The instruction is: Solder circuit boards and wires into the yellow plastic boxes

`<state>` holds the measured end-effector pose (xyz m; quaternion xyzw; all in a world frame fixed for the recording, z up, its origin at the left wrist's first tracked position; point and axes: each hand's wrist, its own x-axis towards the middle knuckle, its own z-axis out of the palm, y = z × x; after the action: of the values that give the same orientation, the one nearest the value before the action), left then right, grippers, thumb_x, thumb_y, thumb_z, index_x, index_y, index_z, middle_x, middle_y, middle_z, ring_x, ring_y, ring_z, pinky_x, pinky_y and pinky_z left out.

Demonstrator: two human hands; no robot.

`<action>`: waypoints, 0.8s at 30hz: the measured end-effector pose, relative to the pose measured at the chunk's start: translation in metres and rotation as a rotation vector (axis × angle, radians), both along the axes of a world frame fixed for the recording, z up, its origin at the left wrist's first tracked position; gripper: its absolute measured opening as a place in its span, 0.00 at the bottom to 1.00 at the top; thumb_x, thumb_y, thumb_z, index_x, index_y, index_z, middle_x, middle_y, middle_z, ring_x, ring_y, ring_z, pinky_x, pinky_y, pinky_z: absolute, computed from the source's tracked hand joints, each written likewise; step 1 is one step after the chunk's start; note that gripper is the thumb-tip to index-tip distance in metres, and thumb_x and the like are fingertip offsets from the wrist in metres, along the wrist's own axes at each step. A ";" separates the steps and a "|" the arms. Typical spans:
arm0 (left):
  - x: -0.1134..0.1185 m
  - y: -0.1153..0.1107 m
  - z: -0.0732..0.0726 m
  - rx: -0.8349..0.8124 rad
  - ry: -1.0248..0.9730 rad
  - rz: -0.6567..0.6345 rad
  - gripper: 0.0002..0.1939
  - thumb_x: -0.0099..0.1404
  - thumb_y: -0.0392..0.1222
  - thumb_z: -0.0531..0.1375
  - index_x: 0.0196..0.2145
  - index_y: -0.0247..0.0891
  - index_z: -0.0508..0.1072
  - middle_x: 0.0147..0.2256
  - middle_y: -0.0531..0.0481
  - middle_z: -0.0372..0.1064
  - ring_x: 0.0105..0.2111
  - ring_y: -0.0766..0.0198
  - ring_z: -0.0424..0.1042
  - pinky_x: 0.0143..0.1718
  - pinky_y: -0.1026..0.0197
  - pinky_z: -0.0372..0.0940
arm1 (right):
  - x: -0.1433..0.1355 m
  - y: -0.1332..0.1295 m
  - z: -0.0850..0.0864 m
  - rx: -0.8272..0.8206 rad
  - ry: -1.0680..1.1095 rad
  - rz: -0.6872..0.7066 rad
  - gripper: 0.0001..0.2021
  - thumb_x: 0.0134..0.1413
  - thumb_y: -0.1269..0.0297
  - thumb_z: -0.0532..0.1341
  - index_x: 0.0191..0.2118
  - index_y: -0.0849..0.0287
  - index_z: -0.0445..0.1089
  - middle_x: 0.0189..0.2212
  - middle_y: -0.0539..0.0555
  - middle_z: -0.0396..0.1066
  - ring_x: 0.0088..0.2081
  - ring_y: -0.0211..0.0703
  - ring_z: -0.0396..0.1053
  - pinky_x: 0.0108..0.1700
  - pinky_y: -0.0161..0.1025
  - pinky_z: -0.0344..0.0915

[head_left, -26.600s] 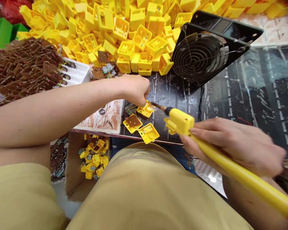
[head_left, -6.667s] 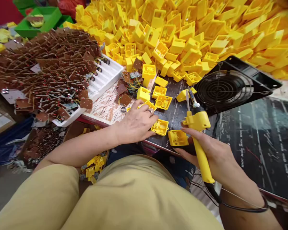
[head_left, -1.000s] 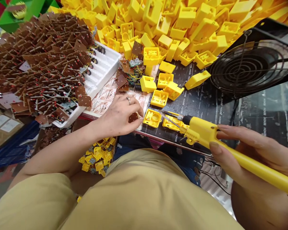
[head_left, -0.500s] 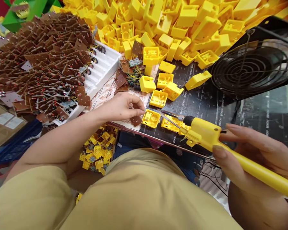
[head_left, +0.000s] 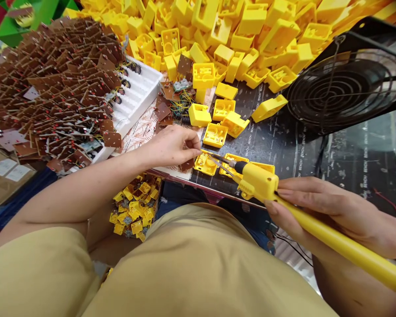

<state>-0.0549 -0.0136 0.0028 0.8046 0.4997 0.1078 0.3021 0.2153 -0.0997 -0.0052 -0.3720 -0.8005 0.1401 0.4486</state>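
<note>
- Fingers [head_left: 300,187] of the right hand [head_left: 346,211], right of center, are wrapped round a yellow soldering tool [head_left: 260,180] whose tip points left.
- That tip sits at the upper edge of a small yellow half-case [head_left: 205,165] in the middle of the frame (I cannot tell whether it touches).
- Thumb and forefinger of the left hand [head_left: 174,145] are brought together just beside the same half-case; whether they grasp something thin, I cannot tell.
- Just below those fingertips lies a brown circuit board [head_left: 187,166], partly hidden by the hand.
- Another half-case [head_left: 242,158] lies just to the right, partly behind the tool, all on the dark desk [head_left: 270,138].
- Above center, loose yellow cases and a tangle of wired boards [head_left: 180,99] lie near a white tray [head_left: 135,99].
- Upper left holds a heap of brown boards [head_left: 59,88]; across the top spreads a pile of yellow housings [head_left: 218,22].
- At upper right stands a black fan [head_left: 333,90] (its round wire guard facing the viewer).
</note>
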 end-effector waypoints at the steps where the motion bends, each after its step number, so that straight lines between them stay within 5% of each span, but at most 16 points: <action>1: 0.000 0.000 0.000 -0.009 0.009 -0.002 0.05 0.59 0.36 0.60 0.27 0.36 0.76 0.24 0.55 0.75 0.26 0.68 0.73 0.32 0.65 0.63 | 0.002 0.004 -0.003 0.032 -0.020 0.032 0.09 0.50 0.69 0.70 0.37 0.55 0.71 0.29 0.51 0.76 0.27 0.38 0.74 0.24 0.30 0.71; 6: 0.003 0.001 0.001 -0.026 0.075 0.013 0.04 0.59 0.35 0.62 0.28 0.36 0.77 0.26 0.54 0.76 0.28 0.67 0.73 0.35 0.64 0.62 | 0.002 0.007 -0.006 -0.020 -0.080 0.061 0.02 0.59 0.67 0.64 0.35 0.55 0.70 0.28 0.51 0.74 0.29 0.37 0.74 0.30 0.33 0.75; 13: 0.004 0.002 0.001 0.001 0.096 0.012 0.04 0.59 0.36 0.62 0.29 0.36 0.78 0.26 0.53 0.76 0.28 0.67 0.73 0.34 0.63 0.61 | 0.005 0.007 0.013 0.131 -0.177 0.182 0.12 0.47 0.77 0.71 0.37 0.62 0.71 0.30 0.51 0.74 0.32 0.37 0.73 0.37 0.36 0.75; 16: 0.004 0.001 0.001 0.015 0.108 0.008 0.04 0.59 0.36 0.62 0.29 0.36 0.78 0.25 0.53 0.75 0.27 0.67 0.72 0.33 0.63 0.61 | 0.020 0.007 0.015 0.021 -0.198 0.084 0.11 0.50 0.75 0.70 0.39 0.59 0.71 0.33 0.52 0.74 0.34 0.36 0.74 0.35 0.33 0.73; 18: 0.004 0.001 0.001 0.022 0.117 0.004 0.04 0.58 0.35 0.62 0.29 0.36 0.79 0.25 0.54 0.75 0.27 0.67 0.72 0.33 0.63 0.61 | 0.024 0.003 0.015 0.061 -0.234 0.154 0.10 0.52 0.69 0.70 0.40 0.58 0.72 0.35 0.52 0.75 0.32 0.36 0.74 0.27 0.32 0.70; 21: 0.005 0.001 0.001 0.022 0.126 0.001 0.04 0.58 0.35 0.62 0.29 0.36 0.78 0.24 0.54 0.75 0.27 0.67 0.72 0.33 0.63 0.61 | 0.012 -0.011 0.015 -0.090 -0.127 -0.004 0.06 0.55 0.69 0.68 0.36 0.54 0.71 0.31 0.49 0.74 0.30 0.36 0.73 0.25 0.34 0.68; 24: 0.006 0.002 0.001 0.008 0.124 0.002 0.04 0.58 0.35 0.62 0.28 0.36 0.77 0.26 0.53 0.76 0.28 0.66 0.73 0.34 0.63 0.62 | 0.000 -0.026 0.013 -0.272 0.076 -0.391 0.09 0.56 0.69 0.66 0.43 0.49 0.74 0.38 0.51 0.75 0.37 0.43 0.74 0.32 0.41 0.71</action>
<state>-0.0491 -0.0116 0.0040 0.8105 0.5178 0.0604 0.2672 0.2157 -0.1253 0.0083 -0.5715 -0.6694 0.1712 0.4427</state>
